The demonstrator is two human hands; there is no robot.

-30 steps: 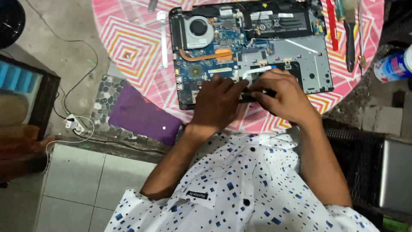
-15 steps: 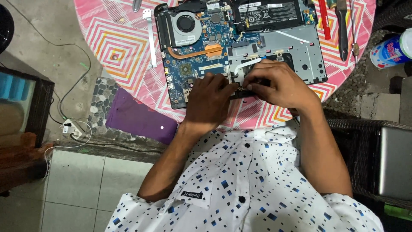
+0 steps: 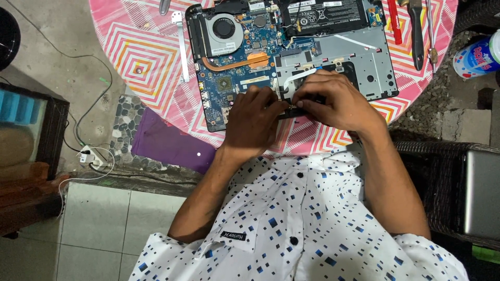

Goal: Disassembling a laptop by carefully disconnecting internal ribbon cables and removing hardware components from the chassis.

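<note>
Both my hands pinch small dark part (image 3: pixel 291 112) at laptop (image 3: pixel 291 52) near edge: L hand (image 3: pixel 255 122), R hand (image 3: pixel 336 104) fingers curled shut; part's long axis runs L-R betw. them.

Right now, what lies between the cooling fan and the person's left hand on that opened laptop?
In the head view, a copper heat pipe and a stretch of blue circuit board lie between the fan and the left hand.
</note>
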